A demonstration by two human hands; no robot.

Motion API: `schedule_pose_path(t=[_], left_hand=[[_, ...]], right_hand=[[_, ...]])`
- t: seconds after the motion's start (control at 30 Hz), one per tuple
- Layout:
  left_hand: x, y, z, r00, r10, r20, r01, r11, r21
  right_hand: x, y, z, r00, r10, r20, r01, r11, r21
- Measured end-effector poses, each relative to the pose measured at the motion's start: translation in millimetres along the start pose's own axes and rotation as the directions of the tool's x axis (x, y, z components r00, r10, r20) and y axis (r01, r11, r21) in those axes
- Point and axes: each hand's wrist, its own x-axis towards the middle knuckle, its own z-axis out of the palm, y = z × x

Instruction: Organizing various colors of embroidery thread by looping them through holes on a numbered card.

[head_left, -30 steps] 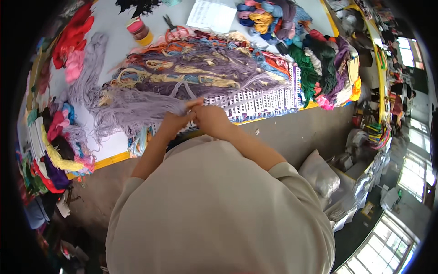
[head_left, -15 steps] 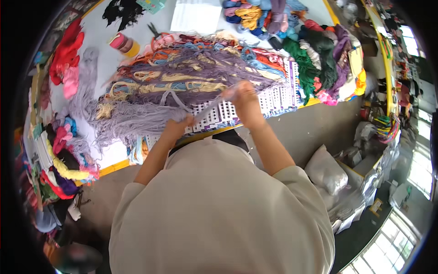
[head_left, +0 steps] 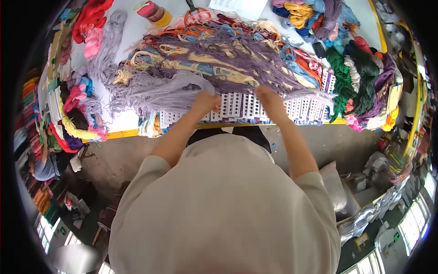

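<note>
My left hand [head_left: 206,102] is closed at the end of a looped hank of pale lavender thread [head_left: 182,84], over the table's near edge. My right hand [head_left: 270,101] is a little to its right, blurred, at the lower border of a wide heap of threads; whether its fingers hold a strand cannot be made out. Dark purple thread [head_left: 228,50] mixed with cream and blue strands covers that heap. From under it, along the near edge, stick out white cards with rows of dark holes [head_left: 242,106], threads passing behind them.
Scissors [head_left: 194,11] and a yellow-and-pink spool [head_left: 153,13] lie beyond the heap. Red and pink hanks [head_left: 93,39] lie left; green and black hanks [head_left: 362,68] lie right. The table's yellow edge [head_left: 123,134] runs before me. A stuffed sack [head_left: 334,187] stands on the floor.
The pale lavender strand stretched between my hands no longer spans them. My right hand has come down to the cards' upper border, and the whole view has shifted.
</note>
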Motion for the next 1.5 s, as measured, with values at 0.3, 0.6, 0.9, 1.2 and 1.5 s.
schedule_pose_path(t=[0.3,0.6,0.9,1.2,1.5], left_hand=[[-2.4,0.3,22.2,0.995,0.087,-0.057,-0.099,0.963,-0.250],[4.0,10.0,8.6,0.980,0.001,0.199,0.089,0.892,-0.443],[9.3,-15.7,-28.0,0.990,0.113,-0.087,-0.123,0.986,-0.116],[8.2,-32.4,-37.7,0.997,0.075,-0.022,-0.075,0.846,-0.528],[-10.0,-16.6,-30.9,0.980,0.049,0.190,0.116,0.636,-0.763]], right_hand=[[39.7,2.6,77.1,0.967,-0.077,0.243,0.079,0.997,0.004],[47.7,-7.9,81.4,0.950,0.127,0.285,-0.078,0.981,-0.177],[46.7,-11.0,79.2,0.939,0.148,0.311,-0.106,0.983,-0.149],[43.7,-14.1,79.5,0.949,0.120,0.292,-0.090,0.990,-0.112],[45.6,-27.7,74.6,0.918,0.215,0.335,-0.164,0.971,-0.173]])
